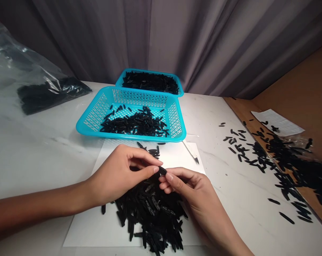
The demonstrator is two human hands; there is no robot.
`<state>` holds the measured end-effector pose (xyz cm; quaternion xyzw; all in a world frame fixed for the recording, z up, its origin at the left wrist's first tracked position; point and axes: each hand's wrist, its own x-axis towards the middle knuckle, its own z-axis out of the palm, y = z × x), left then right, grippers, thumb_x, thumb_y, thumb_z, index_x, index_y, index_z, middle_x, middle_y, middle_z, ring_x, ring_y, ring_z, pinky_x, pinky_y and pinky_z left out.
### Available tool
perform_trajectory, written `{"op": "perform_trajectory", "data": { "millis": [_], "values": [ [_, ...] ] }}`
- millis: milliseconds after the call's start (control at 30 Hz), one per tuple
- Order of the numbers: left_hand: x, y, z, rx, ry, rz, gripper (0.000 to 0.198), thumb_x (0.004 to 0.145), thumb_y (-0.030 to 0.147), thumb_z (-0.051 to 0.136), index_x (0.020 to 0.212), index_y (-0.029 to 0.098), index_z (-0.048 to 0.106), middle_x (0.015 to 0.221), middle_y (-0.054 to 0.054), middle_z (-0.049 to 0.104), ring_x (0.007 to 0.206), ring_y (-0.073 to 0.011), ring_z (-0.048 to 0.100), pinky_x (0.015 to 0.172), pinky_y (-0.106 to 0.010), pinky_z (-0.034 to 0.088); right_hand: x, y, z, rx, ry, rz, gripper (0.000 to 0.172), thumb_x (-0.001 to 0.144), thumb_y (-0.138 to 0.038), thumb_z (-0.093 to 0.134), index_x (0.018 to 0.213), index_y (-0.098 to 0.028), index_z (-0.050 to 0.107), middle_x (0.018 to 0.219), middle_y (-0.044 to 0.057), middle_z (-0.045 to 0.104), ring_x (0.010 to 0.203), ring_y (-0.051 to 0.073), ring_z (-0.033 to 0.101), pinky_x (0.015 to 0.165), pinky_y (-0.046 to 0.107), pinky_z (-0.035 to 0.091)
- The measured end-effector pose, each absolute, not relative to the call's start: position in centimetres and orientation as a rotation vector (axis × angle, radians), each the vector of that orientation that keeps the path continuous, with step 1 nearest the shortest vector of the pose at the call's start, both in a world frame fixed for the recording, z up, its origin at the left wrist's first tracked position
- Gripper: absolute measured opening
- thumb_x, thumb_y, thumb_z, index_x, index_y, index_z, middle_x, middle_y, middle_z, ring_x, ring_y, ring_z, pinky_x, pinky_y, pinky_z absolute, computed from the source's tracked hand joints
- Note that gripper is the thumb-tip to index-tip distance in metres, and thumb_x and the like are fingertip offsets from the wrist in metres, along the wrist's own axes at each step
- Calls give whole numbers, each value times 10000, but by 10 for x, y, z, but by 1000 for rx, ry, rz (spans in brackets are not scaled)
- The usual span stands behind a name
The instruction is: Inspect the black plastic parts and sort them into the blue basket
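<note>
Head view, first speaker: What is the left hand [120, 174] doing?
Second speaker: It is pinching a small black plastic piece [163, 171] above white paper [81, 231] carrying a heaped pile [150, 213].
First speaker: And the right hand [187, 188]?
Second speaker: It is grasping that piece's other end, while loose pieces [238, 145] are lying across the tabletop [230, 185].

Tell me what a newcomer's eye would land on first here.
The left hand and right hand meet at the centre on a small black plastic piece, above a heap of black pieces on a white sheet. Behind them sit two turquoise baskets holding more, while scattered black pieces spread across the right of the tabletop.
</note>
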<state>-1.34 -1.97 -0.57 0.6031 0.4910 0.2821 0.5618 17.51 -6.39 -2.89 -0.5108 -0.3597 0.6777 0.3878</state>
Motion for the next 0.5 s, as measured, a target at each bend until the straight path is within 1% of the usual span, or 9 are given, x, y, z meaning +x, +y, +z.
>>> {"op": "perform_trajectory", "data": {
  "millis": [133, 300, 500],
  "values": [
    [-14, -21, -5, 1427, 1152, 661, 97, 800, 218, 725, 866, 194, 791, 851, -6, 778, 802, -155, 738, 727, -175, 588, 175, -65, -28, -1300, -910, 1719, 202, 824, -383, 756, 884, -194, 790, 782, 34, 742, 740, 153, 641, 744, 273, 489],
    [-13, -21, -5, 1416, 1143, 643, 111, 803, 220, 717, 876, 192, 795, 843, -13, 784, 792, -170, 744, 703, -189, 594, 175, -64, -27, -1287, -903, 1719, 200, 827, -385, 751, 859, -191, 786, 786, 32, 740, 732, 149, 639, 730, 268, 491],
    [-13, -21, -3, 1416, 1154, 634, 108, 794, 224, 729, 874, 189, 793, 819, -12, 781, 764, -168, 743, 674, -185, 591, 175, -65, -29, -1294, -908, 1722, 214, 837, -390, 742, 838, -178, 775, 764, 31, 734, 722, 143, 633, 716, 258, 481]
  ]
}}
